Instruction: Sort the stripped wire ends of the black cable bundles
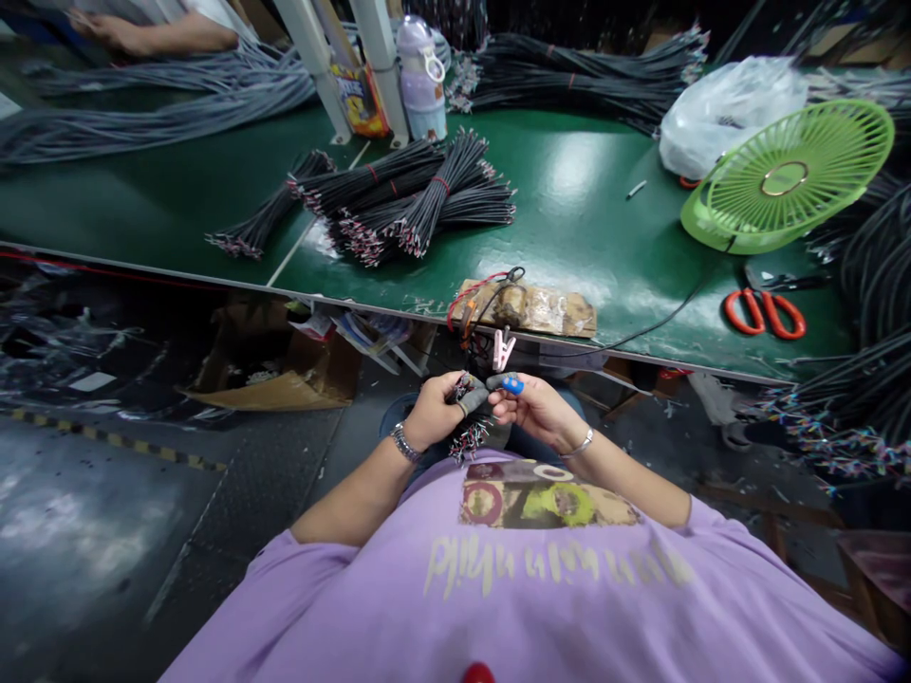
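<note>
Below the table's front edge, my left hand [442, 410] is wrapped round a bundle of black cables [468, 440] whose stripped ends show red and white wires. Close beside it, my right hand [530, 406] has thumb and forefinger pinched together at the bundle's upper side; what lies between the fingertips is too small to make out. Dark coverings sit on some fingertips, and a blue band wraps a right finger. Just above my hands, a pink clothes peg [504, 350] stands by a taped cardboard piece [548, 309] at the table edge.
On the green table [569, 190] lie tied cable bundles [413, 199], orange-handled scissors [765, 308], a green fan [790, 180], a plastic bag [733, 109] and a bottle [422, 81]. More cables hang at the right. Another person's arm [171, 36] shows at the far left. An open carton [285, 370] stands below.
</note>
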Demonstrator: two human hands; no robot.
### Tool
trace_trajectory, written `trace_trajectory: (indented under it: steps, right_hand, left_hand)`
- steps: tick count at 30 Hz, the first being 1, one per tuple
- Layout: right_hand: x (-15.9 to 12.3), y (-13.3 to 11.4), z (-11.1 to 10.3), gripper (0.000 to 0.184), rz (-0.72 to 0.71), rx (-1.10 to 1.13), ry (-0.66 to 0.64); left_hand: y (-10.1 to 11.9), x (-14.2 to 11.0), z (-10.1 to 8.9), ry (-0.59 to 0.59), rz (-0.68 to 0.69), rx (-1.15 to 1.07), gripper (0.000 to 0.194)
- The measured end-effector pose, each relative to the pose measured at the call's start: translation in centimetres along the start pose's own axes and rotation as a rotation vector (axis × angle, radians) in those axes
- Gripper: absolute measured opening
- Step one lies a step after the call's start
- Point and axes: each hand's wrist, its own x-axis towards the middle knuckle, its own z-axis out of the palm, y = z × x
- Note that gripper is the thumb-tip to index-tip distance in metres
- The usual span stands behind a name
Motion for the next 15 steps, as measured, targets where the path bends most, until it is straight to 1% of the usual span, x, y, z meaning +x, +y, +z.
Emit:
trace_trajectory:
  steps: [11, 15]
  right_hand:
    - [0.1, 0.5, -1.2, 0.008, 0.119, 0.107, -0.093]
    - [0.2, 0.5, -1.3, 0.007, 0.146, 0.11, -0.116]
  left_hand:
    - [0.4, 0.0, 0.0, -0.063, 0.04, -0.052, 0.016]
    - [0.5, 0.1, 0.0, -0.083, 0.062, -0.039, 0.016]
